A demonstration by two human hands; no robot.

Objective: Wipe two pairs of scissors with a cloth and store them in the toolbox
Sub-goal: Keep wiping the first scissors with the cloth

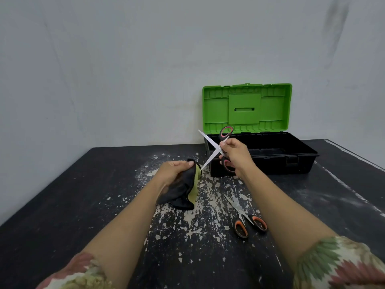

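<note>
My right hand (235, 156) grips a pair of red-and-black-handled scissors (212, 149) above the table, blades spread wide. The lower blade tip touches the black and yellow-green cloth (183, 189) that my left hand (174, 171) holds bunched up. A second pair of scissors (244, 215), with orange-and-black handles, lies on the table to the right of the cloth, slightly spread. The toolbox (291, 161) stands behind my right hand with its green lid (246, 108) raised and its black tray showing nothing inside.
The black table (73, 195) has chipped, white-speckled paint in its middle. A pale wall rises right behind the table and toolbox. The table's right edge runs diagonally at the far right.
</note>
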